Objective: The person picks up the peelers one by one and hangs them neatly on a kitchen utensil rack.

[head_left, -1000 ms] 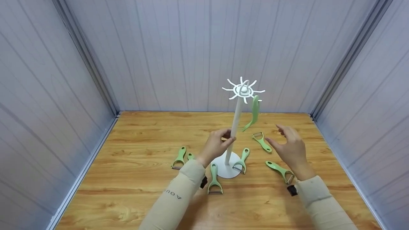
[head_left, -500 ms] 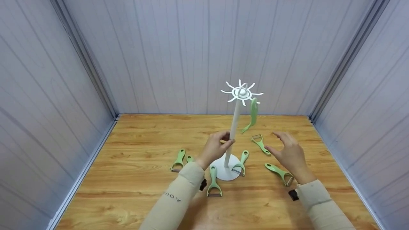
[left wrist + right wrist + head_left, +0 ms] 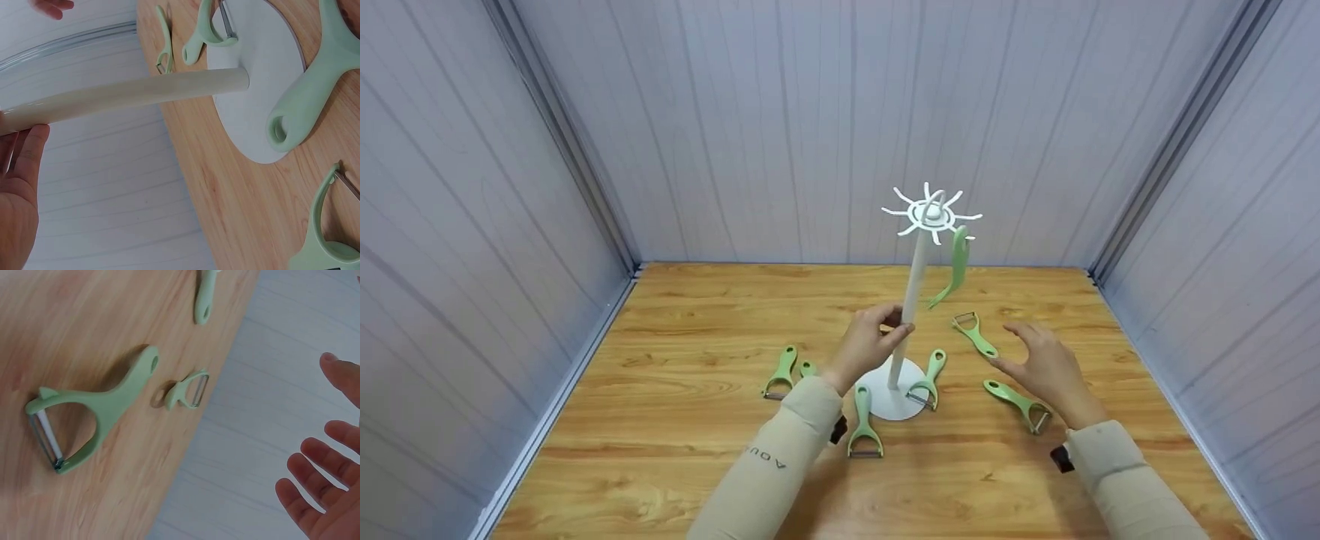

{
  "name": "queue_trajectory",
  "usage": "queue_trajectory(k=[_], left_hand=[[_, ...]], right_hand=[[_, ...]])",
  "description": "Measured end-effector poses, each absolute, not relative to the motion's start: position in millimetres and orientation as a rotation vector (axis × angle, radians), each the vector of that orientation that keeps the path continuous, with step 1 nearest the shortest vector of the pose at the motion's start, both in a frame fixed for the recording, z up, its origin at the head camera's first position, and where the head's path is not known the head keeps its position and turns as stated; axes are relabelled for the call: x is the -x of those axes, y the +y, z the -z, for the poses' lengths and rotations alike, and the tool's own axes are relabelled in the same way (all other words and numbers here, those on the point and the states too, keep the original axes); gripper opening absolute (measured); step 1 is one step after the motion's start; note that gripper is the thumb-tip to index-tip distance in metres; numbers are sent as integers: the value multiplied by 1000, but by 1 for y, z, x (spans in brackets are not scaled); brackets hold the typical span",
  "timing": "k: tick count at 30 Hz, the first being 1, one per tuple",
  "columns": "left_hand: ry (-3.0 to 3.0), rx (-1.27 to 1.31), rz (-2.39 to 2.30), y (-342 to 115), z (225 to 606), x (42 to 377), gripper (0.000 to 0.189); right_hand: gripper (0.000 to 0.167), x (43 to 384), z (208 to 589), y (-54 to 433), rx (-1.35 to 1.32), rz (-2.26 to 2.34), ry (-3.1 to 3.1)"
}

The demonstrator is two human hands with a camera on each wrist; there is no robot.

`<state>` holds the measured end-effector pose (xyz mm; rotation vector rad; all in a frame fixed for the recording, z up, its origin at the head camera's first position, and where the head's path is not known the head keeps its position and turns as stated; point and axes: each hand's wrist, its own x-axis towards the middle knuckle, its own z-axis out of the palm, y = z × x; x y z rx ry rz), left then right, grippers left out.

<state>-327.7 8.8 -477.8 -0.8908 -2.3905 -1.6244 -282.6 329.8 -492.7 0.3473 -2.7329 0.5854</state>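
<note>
A white stand with a ring of hooks (image 3: pixel 931 215) rises from a round base (image 3: pixel 881 409). Thumb and fingers of my left hand (image 3: pixel 866 349) grip its pole (image 3: pixel 915 281) partway up, as the left wrist view also shows. One green peeler (image 3: pixel 960 262) hangs from a hook on the right side. My right hand (image 3: pixel 1048 367) hovers with fingers spread and holds nothing. In the head view its thumb overlaps the handle end of a peeler (image 3: pixel 978 341) on the table; the right wrist view shows the hand (image 3: pixel 332 500) apart from it. Another peeler (image 3: pixel 1011 394) lies below that hand.
More green peelers lie about the stand: one leans over the base (image 3: pixel 934 367), one is in front (image 3: pixel 862 409), one is at left (image 3: pixel 784 366), and one is partly hidden (image 3: pixel 808 368) by the left arm. Panel walls (image 3: pixel 795 135) enclose the wooden table (image 3: pixel 697 315).
My right hand has lowered and shifted slightly right, its thumb tip now overlapping the handle end of the farther peeler in view. The left hand keeps its grip; the hanging peeler stays.
</note>
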Motion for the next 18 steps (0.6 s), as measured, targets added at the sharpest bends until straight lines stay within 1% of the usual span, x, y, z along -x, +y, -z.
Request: queue_trajectory(k=[18], left_hand=[[-2381, 888, 1650, 10, 477, 326, 22]], right_hand=[[64, 284, 510, 346, -354, -578, -2963]])
